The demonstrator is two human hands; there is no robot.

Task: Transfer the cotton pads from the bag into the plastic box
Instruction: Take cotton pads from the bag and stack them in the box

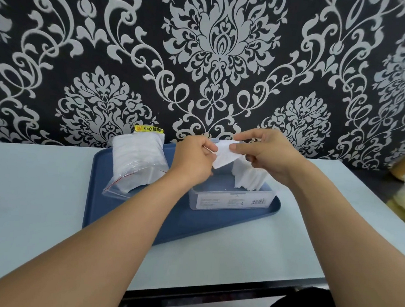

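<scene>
I see my left hand (195, 158) and right hand (263, 153) pinching 1 cotton pad (225, 156) above the plastic box (229, 200), where more pads (249, 177) stand. The bag (135, 162) lies at 9 o'clock from the box on the blue tray (142, 221).

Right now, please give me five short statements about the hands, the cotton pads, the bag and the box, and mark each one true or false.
1. Both hands hold one cotton pad above the plastic box. True: the left hand and right hand pinch it from both sides.
2. The plastic box is empty. False: a stack of pads stands at its right end.
3. The bag lies to the left of the box. True.
4. The bag has no pads left inside. False: it looks full of white pads.
5. The bag and box sit directly on the white table. False: both sit on a blue tray.
</scene>
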